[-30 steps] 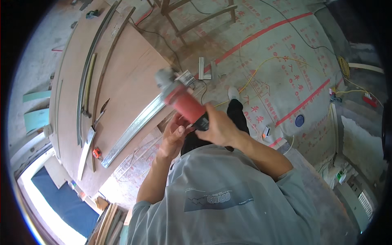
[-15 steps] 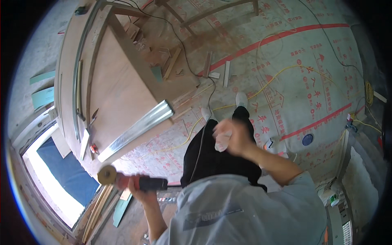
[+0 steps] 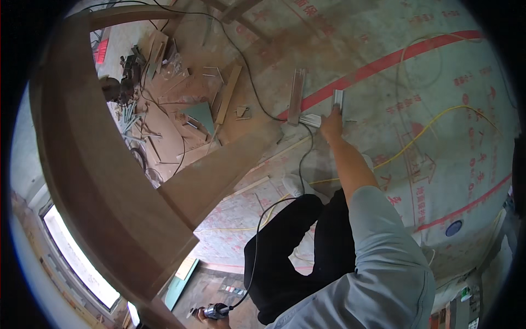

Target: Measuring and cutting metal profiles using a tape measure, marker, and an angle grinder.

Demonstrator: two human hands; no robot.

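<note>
Bent low beside the table, I reach down with my right hand (image 3: pixel 331 125), its fingers closed on the lower end of a short silver metal channel (image 3: pixel 338 97) on the floor. Close to its left lie a brown-dusted strip (image 3: pixel 296 97) and a small white profile offcut (image 3: pixel 310 120). At the bottom edge my left hand (image 3: pixel 215 322) is wrapped round an angle grinder (image 3: pixel 217 311), from which a black cord runs up past my knee. Only part of the grinder shows, and its disc is hard to make out.
A brown wooden table frame (image 3: pixel 181 197) fills the left side. Beyond it lie wood strips (image 3: pixel 228 94), a green board scrap (image 3: pixel 200 116) and several metal offcuts on dusty floor. A yellow cable (image 3: pixel 416 140) crosses the printed floor sheeting on the right.
I have bent forward and down. My right hand has gone from above my lap to the metal channel on the floor. My left hand, with the grinder, is now lower in view.
</note>
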